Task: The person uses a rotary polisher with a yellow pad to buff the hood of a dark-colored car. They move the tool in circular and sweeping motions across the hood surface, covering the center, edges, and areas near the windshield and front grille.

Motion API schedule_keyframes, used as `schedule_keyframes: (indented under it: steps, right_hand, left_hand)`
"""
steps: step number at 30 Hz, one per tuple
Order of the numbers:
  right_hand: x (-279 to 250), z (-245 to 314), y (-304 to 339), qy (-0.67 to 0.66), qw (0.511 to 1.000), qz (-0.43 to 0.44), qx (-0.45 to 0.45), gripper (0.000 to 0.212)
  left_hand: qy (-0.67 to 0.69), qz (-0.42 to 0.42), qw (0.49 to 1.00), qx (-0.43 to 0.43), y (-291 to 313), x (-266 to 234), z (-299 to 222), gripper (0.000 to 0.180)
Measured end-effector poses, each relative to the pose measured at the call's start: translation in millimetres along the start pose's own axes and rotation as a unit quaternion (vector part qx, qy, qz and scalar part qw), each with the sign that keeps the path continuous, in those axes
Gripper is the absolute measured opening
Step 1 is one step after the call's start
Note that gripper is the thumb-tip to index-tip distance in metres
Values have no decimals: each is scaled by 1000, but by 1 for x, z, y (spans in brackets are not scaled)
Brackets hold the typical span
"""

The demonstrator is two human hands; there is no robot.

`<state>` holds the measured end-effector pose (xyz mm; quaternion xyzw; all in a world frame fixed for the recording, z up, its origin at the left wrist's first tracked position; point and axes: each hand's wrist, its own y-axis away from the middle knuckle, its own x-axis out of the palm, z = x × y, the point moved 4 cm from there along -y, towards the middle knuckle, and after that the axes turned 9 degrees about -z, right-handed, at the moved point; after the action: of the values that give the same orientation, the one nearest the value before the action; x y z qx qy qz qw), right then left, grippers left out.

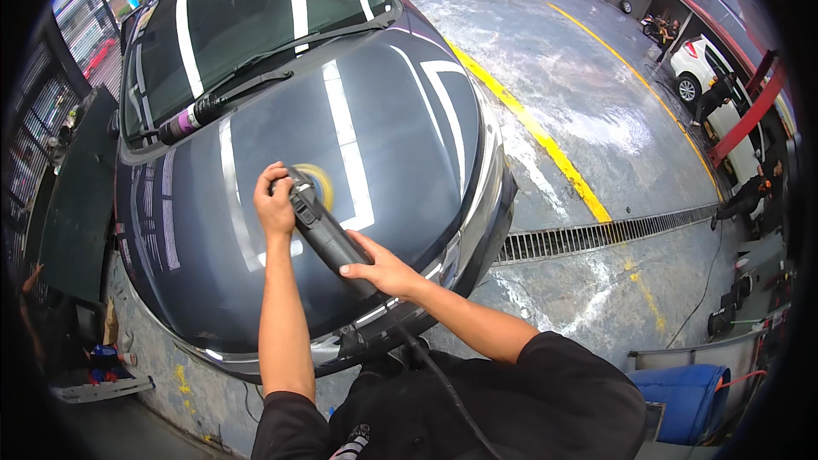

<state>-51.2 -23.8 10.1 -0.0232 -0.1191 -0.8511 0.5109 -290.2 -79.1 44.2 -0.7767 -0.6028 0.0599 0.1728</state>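
Head view: arms (286,324) extended, left fingers (271,175) and right fingers (363,243) curl around a polisher (327,232).

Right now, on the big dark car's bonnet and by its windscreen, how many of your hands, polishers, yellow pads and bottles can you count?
Hands: 2, left hand and right hand
Black polisher: 1
Yellow pad: 1
Bottle: 1
Total: 5

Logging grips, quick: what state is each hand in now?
Left hand: closed, holding the front end of the polisher.
Right hand: wrapped around the polisher's body, nearer its cord end.
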Motion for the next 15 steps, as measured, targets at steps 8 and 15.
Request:
schedule_keyframes:
  steps: [8, 15]
  right_hand:
    - [-50, -11, 69, 96, 990, -104, 8, 104]
    - [-48, -33, 127, 68, 984, -152, 60, 87]
  left_hand:
    - [-11, 77, 997, 20, 79, 75, -23, 16]
    - [-27, 110, 991, 73, 136, 81, -43, 15]
